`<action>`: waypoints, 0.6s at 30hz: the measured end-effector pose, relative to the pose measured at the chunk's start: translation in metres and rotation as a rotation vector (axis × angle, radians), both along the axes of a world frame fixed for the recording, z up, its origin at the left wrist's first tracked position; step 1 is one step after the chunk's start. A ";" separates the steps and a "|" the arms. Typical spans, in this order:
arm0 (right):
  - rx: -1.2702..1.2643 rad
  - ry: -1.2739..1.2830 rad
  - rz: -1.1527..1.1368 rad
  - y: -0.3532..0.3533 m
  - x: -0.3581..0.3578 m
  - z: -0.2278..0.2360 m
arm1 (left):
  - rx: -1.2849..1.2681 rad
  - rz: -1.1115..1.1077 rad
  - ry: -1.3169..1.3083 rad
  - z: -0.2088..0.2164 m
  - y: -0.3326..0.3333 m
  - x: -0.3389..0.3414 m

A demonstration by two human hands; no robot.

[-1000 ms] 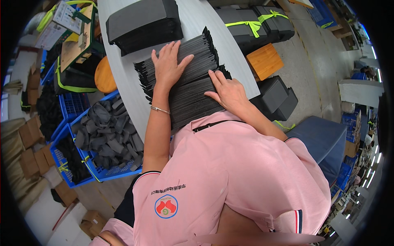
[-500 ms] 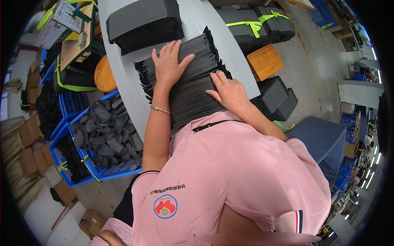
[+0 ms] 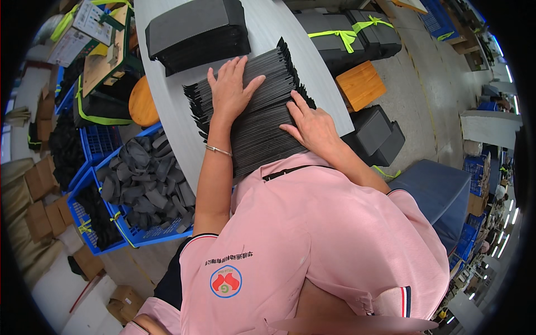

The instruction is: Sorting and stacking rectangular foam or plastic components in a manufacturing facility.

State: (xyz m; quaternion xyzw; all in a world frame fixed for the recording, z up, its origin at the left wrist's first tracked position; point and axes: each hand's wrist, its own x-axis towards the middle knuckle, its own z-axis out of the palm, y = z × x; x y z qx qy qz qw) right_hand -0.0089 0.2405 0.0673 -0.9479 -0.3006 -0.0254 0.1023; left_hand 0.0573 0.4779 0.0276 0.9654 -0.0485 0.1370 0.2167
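Note:
A long row of thin black sheets (image 3: 262,131), packed edge-up against each other, lies on the pale grey table (image 3: 290,33) and reaches to my waist. My left hand (image 3: 230,92) rests on top of the row toward its far end, fingers spread and palm down. On the row's right side lies my right hand (image 3: 310,124), its fingers stretched out over the sheet edges. Neither hand grips anything. Beyond my left hand stands a flat pile of black padded-looking sheets (image 3: 195,28), apart from the row.
At the left, a blue crate (image 3: 148,237) holds many dark grey foam-like pieces. A round wooden stool (image 3: 143,101) stands by the table's left edge, a square wooden stool (image 3: 361,85) by its right. Black bundles tied with yellow-green strips (image 3: 335,42) lie at the far right.
The fingers of my right hand have lifted and spread a little, with the index reaching slightly farther. My left hand stays almost where it was.

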 end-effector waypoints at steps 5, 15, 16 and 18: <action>0.042 -0.107 0.048 0.000 0.001 0.001 | 0.000 0.005 -0.003 0.000 0.000 0.000; -0.034 -0.054 -0.016 0.009 0.006 -0.002 | -0.032 -0.012 0.007 0.000 -0.001 -0.001; -0.015 -0.120 0.008 0.008 0.006 -0.002 | -0.033 -0.010 0.007 -0.001 0.000 -0.001; 0.001 -0.126 0.012 0.007 0.006 -0.002 | -0.032 -0.009 0.004 -0.001 0.000 -0.001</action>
